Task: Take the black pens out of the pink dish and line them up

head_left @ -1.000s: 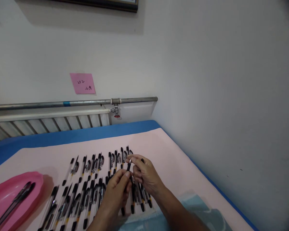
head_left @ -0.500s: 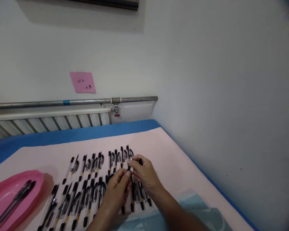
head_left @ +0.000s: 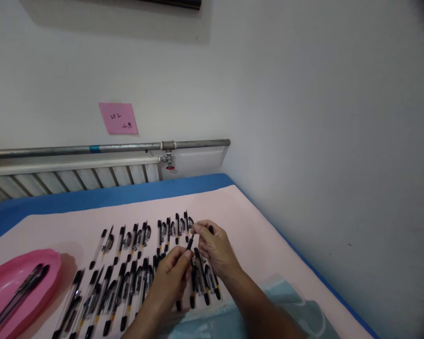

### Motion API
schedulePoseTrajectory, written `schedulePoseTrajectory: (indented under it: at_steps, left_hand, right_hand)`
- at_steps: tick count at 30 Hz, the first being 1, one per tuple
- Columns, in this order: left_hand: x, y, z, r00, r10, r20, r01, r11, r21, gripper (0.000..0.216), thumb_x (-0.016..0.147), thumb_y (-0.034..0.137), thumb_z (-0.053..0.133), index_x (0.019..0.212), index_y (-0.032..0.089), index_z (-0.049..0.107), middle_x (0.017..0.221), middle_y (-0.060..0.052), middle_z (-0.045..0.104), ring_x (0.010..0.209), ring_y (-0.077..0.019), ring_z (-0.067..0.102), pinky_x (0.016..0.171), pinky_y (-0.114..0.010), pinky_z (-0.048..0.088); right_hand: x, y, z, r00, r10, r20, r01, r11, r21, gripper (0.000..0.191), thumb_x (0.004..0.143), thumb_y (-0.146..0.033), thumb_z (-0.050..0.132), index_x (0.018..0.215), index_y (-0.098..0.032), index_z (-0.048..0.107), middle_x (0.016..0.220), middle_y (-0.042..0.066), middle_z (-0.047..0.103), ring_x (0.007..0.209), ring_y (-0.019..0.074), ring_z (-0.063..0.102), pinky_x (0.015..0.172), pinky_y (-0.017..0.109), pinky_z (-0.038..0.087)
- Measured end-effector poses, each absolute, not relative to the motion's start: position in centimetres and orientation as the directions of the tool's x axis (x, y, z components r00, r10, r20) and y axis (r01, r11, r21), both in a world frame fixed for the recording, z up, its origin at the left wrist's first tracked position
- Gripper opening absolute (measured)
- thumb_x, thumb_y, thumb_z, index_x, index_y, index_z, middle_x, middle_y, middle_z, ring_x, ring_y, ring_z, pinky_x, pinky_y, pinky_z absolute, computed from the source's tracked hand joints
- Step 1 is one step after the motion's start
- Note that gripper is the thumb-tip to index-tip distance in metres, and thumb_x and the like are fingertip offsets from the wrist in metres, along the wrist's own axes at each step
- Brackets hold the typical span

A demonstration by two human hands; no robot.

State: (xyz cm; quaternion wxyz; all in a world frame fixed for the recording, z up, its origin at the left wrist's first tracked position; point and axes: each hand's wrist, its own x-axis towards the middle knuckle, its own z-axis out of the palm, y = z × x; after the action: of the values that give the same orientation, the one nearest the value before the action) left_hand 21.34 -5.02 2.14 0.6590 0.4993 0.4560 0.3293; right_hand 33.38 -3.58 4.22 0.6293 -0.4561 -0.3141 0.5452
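My left hand [head_left: 175, 268] is closed round a pen [head_left: 190, 243], whose black tip end points up and away between thumb and forefinger. Just above that tip, the thumb and fingertips of my right hand [head_left: 214, 247] are pinched together; whatever lies in the pinch is too small to make out. A black-ended pen part [head_left: 211, 230] sticks out of my right hand's curled fingers, its other end hidden. Under and beside both hands lie rows of clear-barrelled pens [head_left: 108, 292] with separate black caps. My left hand hides some of these.
A pink tray [head_left: 53, 268] holding several pens stands at the left. Light-blue cloth [head_left: 279, 299] lies at the near edge. Pink sheeting [head_left: 219, 202] covers the blue table [head_left: 169, 182]. A radiator [head_left: 102, 176] and pipe run behind; a wall borders the right.
My right hand has drawn slightly up and to the right, away from the pen in my left hand, so more of the black tip shows. My left hand has barely moved.
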Motion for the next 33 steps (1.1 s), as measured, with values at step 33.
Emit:
schedulePoseTrajectory:
  at_steps: [33]
  left_hand:
    - [20.5,-4.4,2.2,0.367,0.860,-0.354,0.153,0.320,0.935,0.035,0.067,0.054,0.052,0.067,0.020,0.045,0.047,0.009,0.043,0.029,-0.0035,0.025,0.030,-0.016,0.014]
  right_hand:
    - [39.7,1.4,2.3,0.686,0.727,-0.035,-0.301,0.238,-0.923,0.018,0.056,-0.023,0.059,0.062,-0.020,0.043,0.047,-0.008,0.043,0.033,0.0031,0.029,0.031,0.018,0.020]
